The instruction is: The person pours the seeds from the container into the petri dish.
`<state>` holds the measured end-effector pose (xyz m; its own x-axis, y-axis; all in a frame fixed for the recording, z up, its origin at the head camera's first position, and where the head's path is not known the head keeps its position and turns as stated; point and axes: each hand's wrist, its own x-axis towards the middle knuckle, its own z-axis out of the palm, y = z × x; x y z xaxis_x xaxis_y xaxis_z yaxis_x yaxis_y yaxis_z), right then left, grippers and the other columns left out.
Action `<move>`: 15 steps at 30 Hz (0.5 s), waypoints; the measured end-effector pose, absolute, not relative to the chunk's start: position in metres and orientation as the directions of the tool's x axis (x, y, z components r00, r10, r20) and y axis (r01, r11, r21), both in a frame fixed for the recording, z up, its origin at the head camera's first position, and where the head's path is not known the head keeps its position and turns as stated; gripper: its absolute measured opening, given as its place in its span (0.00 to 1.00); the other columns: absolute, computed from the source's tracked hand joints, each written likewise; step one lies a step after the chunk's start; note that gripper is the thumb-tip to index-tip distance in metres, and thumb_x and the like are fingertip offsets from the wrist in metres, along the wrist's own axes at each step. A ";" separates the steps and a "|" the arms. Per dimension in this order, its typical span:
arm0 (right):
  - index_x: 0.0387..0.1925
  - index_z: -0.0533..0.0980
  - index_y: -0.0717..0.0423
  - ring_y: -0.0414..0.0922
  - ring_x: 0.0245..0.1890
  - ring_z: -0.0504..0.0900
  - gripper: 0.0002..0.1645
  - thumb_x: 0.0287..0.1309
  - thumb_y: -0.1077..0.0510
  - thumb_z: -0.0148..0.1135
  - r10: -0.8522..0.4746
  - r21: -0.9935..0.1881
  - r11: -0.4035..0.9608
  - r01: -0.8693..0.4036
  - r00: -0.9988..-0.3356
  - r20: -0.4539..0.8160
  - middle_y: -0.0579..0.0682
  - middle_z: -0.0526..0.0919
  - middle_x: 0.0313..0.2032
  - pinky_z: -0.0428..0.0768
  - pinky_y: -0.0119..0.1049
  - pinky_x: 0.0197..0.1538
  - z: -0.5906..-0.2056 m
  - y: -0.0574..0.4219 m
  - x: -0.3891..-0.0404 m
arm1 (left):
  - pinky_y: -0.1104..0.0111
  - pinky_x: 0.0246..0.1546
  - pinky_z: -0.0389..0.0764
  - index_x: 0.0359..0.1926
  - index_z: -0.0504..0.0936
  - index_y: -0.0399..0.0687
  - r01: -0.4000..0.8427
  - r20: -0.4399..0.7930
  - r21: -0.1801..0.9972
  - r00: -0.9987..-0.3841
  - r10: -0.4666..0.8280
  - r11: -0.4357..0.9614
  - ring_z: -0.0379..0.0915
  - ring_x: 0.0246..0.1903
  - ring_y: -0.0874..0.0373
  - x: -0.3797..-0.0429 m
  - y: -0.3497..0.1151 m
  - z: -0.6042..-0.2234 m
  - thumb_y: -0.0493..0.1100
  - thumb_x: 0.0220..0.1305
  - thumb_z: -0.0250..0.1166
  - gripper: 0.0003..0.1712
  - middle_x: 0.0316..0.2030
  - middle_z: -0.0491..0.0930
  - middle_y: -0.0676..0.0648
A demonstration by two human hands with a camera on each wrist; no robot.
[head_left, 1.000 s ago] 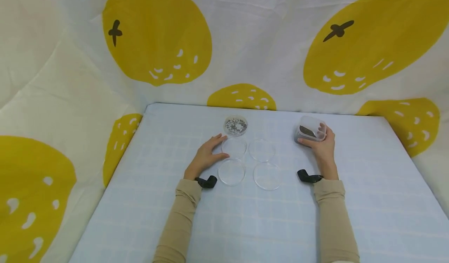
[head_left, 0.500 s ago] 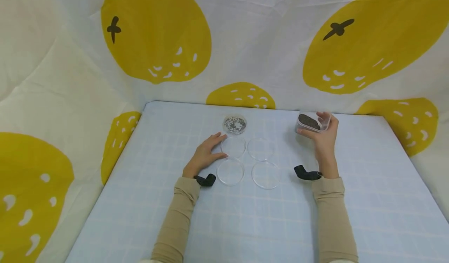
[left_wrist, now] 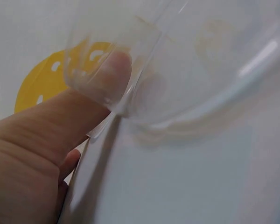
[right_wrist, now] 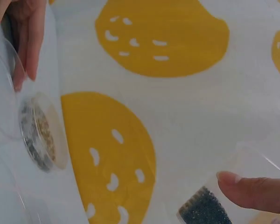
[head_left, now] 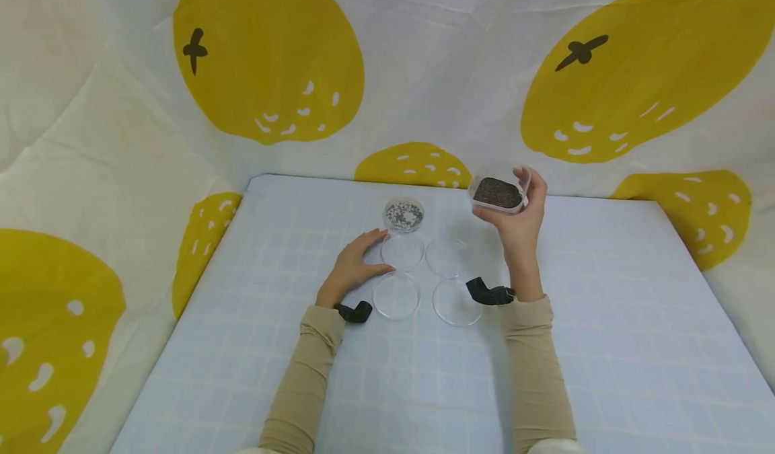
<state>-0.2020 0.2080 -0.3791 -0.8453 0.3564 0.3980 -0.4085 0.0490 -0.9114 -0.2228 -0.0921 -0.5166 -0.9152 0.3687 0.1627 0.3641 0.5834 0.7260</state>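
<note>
My right hand (head_left: 522, 220) grips a clear plastic tub (head_left: 495, 208) by its right side, raised above the far right part of the table. Dark granules (head_left: 498, 190) lie inside it; in the right wrist view the thumb (right_wrist: 252, 192) presses the tub wall. On the table, my left hand (head_left: 352, 267) spans the left side of a clear petri dish (head_left: 403, 252), thumb at its near edge and fingers at its far edge. The left wrist view shows that thumb (left_wrist: 116, 70) against clear plastic. Just behind stands a round dish (head_left: 386, 216) with black and white bits.
Three more clear petri dishes make a square with the held one: the near-left dish (head_left: 396, 297), the near-right dish (head_left: 448, 316) and the far-right dish (head_left: 447, 259). A patterned curtain (head_left: 424, 70) rises behind the table.
My right hand has lifted the tub off the far right of the table and carried it left, tilting its opening toward the camera. My left hand stays at the same petri dish.
</note>
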 end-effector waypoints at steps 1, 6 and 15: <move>0.60 0.62 0.59 0.42 0.63 0.58 0.55 0.24 0.80 0.73 0.350 -0.906 0.064 -0.418 -0.841 0.413 0.55 0.64 0.61 0.71 0.49 0.58 -0.380 0.203 -0.203 | 0.58 0.68 0.56 0.66 0.67 0.61 0.357 0.156 0.729 -0.918 0.365 0.584 0.55 0.67 0.54 -0.223 -0.092 -0.517 0.61 0.45 0.73 0.46 0.67 0.63 0.52; 0.62 0.62 0.56 0.44 0.64 0.58 0.58 0.23 0.75 0.78 0.285 -0.870 0.216 -0.443 -0.824 0.490 0.51 0.65 0.62 0.62 0.50 0.66 -0.400 0.183 -0.212 | 0.58 0.68 0.55 0.65 0.68 0.64 0.331 0.130 0.733 -0.926 0.355 0.594 0.54 0.68 0.54 -0.222 -0.091 -0.518 0.64 0.44 0.72 0.45 0.68 0.61 0.52; 0.63 0.64 0.50 0.48 0.62 0.58 0.61 0.19 0.72 0.80 0.132 -0.719 0.481 -0.501 -0.770 0.625 0.49 0.66 0.62 0.58 0.47 0.65 -0.451 0.164 -0.227 | 0.56 0.68 0.55 0.65 0.69 0.63 0.334 0.134 0.721 -0.926 0.352 0.606 0.54 0.68 0.52 -0.221 -0.091 -0.517 0.66 0.44 0.70 0.45 0.68 0.61 0.52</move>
